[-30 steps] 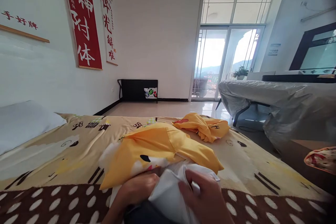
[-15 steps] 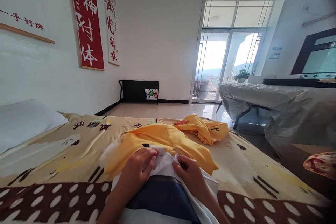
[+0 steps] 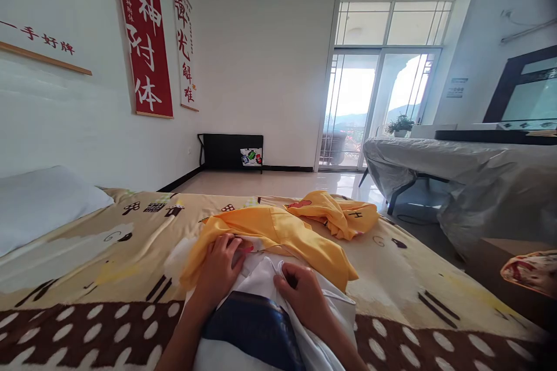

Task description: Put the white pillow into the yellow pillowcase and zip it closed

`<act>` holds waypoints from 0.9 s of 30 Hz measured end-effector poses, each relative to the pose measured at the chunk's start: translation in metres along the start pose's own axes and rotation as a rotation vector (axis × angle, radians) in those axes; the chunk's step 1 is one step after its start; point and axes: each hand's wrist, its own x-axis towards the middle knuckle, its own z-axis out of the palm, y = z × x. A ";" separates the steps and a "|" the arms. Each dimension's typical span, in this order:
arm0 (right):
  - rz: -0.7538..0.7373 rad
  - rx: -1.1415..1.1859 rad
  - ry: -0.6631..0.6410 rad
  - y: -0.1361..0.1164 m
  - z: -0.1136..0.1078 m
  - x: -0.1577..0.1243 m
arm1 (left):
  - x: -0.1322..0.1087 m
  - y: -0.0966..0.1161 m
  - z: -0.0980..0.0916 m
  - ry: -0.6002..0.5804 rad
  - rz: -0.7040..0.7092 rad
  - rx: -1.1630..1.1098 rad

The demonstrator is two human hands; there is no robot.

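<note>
A white cloth item [image 3: 252,269] with a dark blue panel [image 3: 256,324] lies in front of me on the bed. Beyond it spreads a yellow cloth [image 3: 278,226] with a smooth surface, overlapping the white one. My left hand [image 3: 224,264] has its fingers curled over the near left edge of the yellow cloth, thumb near a white patch. Bunched white cloth is pinched between the thumb and forefinger of my right hand [image 3: 300,287]. A second yellow piece [image 3: 343,215], crumpled and printed with dark letters, rests farther back.
The bed carries a beige blanket [image 3: 148,243] with a brown dotted border. At far left is a white pillow [image 3: 47,197]. A plastic-covered table [image 3: 435,153] stands at right, near a cardboard box [image 3: 491,266]. A folded black panel [image 3: 226,151] leans by the back wall.
My left hand has shifted up and left along the cloth edge. My right hand has moved slightly left with the white cloth, and the blue panel has shifted left.
</note>
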 end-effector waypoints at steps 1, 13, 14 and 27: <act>-0.008 -0.003 -0.003 0.000 0.001 0.000 | 0.000 -0.001 0.001 0.002 -0.010 0.021; -0.493 -0.279 0.179 -0.026 0.001 -0.026 | 0.001 0.004 -0.009 -0.025 -0.103 0.128; -0.558 -0.288 0.209 -0.028 0.000 -0.028 | 0.000 0.004 -0.009 -0.012 -0.106 0.138; -0.295 -0.184 0.137 0.016 0.000 0.004 | -0.006 0.040 -0.042 0.098 0.001 -0.379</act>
